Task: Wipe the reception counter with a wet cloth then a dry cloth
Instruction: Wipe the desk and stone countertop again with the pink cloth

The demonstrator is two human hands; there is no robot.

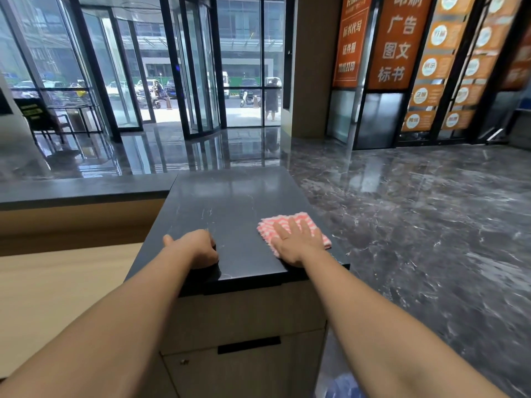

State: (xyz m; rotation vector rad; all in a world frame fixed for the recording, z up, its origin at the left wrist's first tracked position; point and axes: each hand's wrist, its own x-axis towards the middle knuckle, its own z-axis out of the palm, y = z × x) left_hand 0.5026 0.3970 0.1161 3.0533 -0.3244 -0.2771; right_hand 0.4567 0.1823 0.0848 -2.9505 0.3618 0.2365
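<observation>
Both hands are on the dark counter top (230, 196). My right hand (297, 242) lies flat w/ fingers spread, palm pressing the pink-and-white striped cloth (290, 222) near the counter's right edge, close to the front. My left hand (198, 248) is curled into a loose fist, resting beside it, apart from the cloth, holding nothing I can see.

I see the pink-and-white striped cloth (293, 226) lying on the dark polished stone counter top (230, 202), near its right edge. My right hand (297, 242) lies flat on the cloth. My left hand (195, 248) rests curled to its left, apparently on the bare stone near the front edge.
</observation>
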